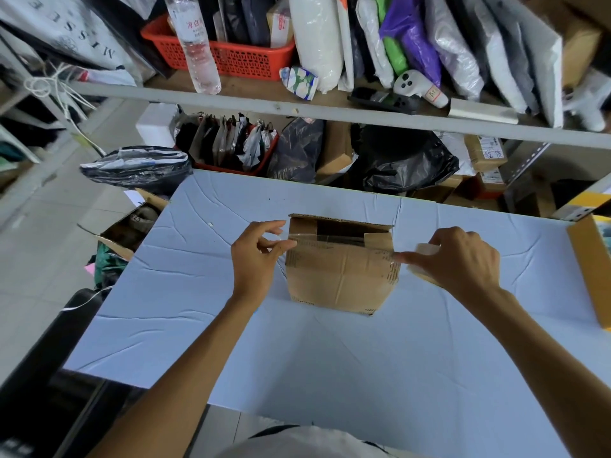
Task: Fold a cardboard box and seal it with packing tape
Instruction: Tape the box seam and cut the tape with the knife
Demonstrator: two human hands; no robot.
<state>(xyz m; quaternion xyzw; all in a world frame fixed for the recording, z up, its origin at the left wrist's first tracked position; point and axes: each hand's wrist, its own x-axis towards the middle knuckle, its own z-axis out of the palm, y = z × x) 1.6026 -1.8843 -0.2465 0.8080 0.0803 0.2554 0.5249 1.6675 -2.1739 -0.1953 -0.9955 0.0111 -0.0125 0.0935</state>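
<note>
Box [340,279] is sitting mid-table, on the pale, creased sheet covering the table [330,375], between my two hands. Far flaps are gaping: a dark opening is showing at the top rear edge.

Left hand [256,262] is pinching the free end of the tape [330,240] just off the box's left top corner, thumb and forefinger closed on it, other fingers curled loosely. Right hand [463,259] is wrapping around the roll [425,256] just beside the box's right side, with the index finger stretched out and touching the box's right edge. The clear strip is running across the top between the two hands.

Handling, as I am judging it:
- Box: plain brown corrugated card, worn, creased down the front, printed marks along the edges. Probably light and likely to skid on the smooth sheet, so I am bracing it with a finger. Walls look soft from wear; pressing hard may buckle them. Best hold is at the corners and edges, where the card is stiffest.
- Tape: thin, glossy, see-through, catching glare. Floppy and sticky; I am expecting it to curl on itself if tension drops, so both ends want holding taut.
- Roll: pale ring, mostly hidden in my palm; how much is left I cannot tell.

Behind the table: shelf with a red basket [231,57], a bottle [198,47], bagged goods.
</note>
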